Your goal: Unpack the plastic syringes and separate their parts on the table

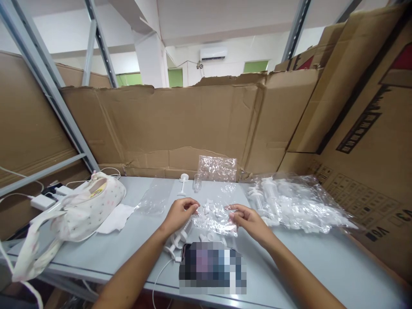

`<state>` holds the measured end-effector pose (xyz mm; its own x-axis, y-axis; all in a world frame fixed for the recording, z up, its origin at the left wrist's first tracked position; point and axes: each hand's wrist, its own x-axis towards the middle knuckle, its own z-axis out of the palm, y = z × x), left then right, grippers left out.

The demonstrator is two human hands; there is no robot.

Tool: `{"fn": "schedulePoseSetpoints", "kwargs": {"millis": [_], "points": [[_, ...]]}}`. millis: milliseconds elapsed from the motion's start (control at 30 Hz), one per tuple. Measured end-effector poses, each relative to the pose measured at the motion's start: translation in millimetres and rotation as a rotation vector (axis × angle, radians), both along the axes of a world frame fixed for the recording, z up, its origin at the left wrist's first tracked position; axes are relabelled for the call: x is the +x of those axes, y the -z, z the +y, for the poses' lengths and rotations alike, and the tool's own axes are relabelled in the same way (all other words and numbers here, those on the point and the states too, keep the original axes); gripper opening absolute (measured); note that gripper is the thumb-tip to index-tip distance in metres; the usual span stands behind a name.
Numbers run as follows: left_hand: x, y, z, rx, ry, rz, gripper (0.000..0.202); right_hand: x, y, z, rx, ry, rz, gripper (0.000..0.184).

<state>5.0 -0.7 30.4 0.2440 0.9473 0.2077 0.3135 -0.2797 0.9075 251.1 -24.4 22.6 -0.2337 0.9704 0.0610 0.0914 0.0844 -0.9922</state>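
My left hand (180, 213) and my right hand (247, 221) each pinch one end of a small clear plastic bag (214, 216) holding several white plastic parts, just above the grey table (322, 262). Under my left wrist lies a clear syringe with a white plunger (178, 240). A loose white plunger (183, 182) and a small clear tube (197, 182) stand farther back. Another crinkled clear bag (217, 168) leans against the cardboard behind them.
A pile of clear bags with syringes (289, 201) lies at the right. A white spotted fabric bag (83, 210), a tissue (116, 218) and white chargers (43, 199) sit at the left. A phone (212, 266) lies at the front edge. Cardboard walls (161, 124) enclose the table.
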Motion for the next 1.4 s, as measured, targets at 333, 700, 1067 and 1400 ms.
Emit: {"fn": "schedulePoseSetpoints", "kwargs": {"millis": [333,700,1067,1400], "points": [[-2,-11.0,-5,0.033,-0.003,-0.044,0.023,3,11.6,4,0.054,0.034,0.055,0.042],[3,0.3,-6,-0.113,0.136,-0.057,0.021,-3,4.0,-5,0.061,-0.081,0.042,0.046],[5,-9.2,-6,-0.070,0.085,-0.144,0.028,-6,-0.2,-4,0.023,-0.076,0.058,0.044],[-10,-13.1,-7,0.061,-0.041,-0.041,0.028,-2,-3.3,-6,-0.030,-0.140,0.075,0.053]]}}
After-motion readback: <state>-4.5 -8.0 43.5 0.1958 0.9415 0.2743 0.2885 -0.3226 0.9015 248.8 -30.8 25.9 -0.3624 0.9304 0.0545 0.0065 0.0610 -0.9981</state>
